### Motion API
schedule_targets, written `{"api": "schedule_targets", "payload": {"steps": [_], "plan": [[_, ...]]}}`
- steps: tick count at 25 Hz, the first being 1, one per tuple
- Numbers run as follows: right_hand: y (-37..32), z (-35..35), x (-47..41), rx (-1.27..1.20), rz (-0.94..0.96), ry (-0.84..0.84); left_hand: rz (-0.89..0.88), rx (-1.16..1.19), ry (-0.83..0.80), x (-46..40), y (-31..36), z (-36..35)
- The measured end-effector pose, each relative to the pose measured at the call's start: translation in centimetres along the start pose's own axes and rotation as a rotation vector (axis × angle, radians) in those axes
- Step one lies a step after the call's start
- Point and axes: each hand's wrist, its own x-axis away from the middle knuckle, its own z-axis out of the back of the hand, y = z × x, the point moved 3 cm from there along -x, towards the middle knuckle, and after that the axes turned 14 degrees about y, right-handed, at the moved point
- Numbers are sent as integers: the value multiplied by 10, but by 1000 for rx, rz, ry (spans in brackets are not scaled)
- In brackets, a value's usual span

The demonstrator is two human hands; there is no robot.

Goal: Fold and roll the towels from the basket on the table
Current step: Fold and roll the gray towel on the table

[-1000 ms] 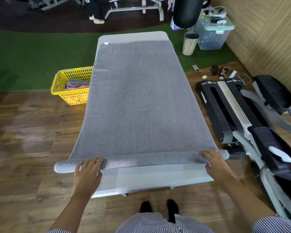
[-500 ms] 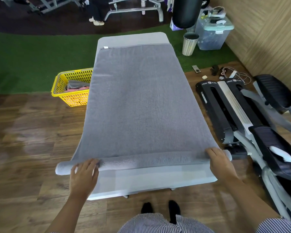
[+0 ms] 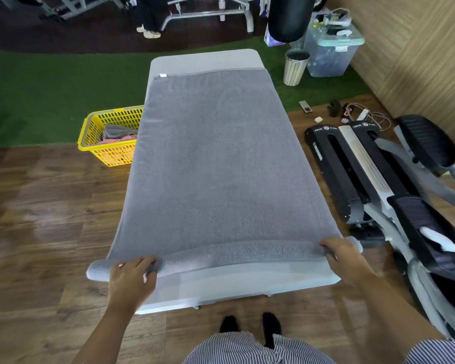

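A long grey towel [image 3: 216, 164] lies flat along the grey padded table [image 3: 202, 60], covering almost its whole length. Its near end is rolled into a thin tube [image 3: 237, 254] that runs across the table's width and sticks out past both sides. My left hand [image 3: 132, 278] grips the roll near its left end. My right hand [image 3: 346, 254] grips the roll near its right end. A yellow basket [image 3: 108, 152] stands on the floor left of the table, with grey and pink towels inside.
A black and grey exercise machine [image 3: 384, 185] stands close to the table's right side. A slatted bin [image 3: 296, 67] and a clear storage box [image 3: 329, 52] are at the far right. Small items and cables lie on the floor. A person's feet show far back.
The roll at the towel's near end has grown slightly thicker and shifted a little away from me. Both hands have stayed on its ends, moving forward with it.
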Motion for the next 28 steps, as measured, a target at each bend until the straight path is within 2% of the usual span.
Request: {"api": "schedule_targets", "payload": {"steps": [3,5,8,12,20,24,28], "plan": [[0,4,-3,103,80,-17,-83,14,29,0,-7,2],[5,4,-6,158,94,69,-19,-5,65,0,-10,3],[9,2,-6,60,70,149,45,-27,76,0,-10,3],[7,1,0,-73,-28,87,27,-36,-20,-1,-16,-4],[-2,-10,3,-75,26,3,9,-110,-73,15,-38,14],[-5,-16,11,-42,44,-16,43,-122,-39,27,-45,18],[-3,-2,7,92,22,9,-46,-76,40,11,-29,17]]}}
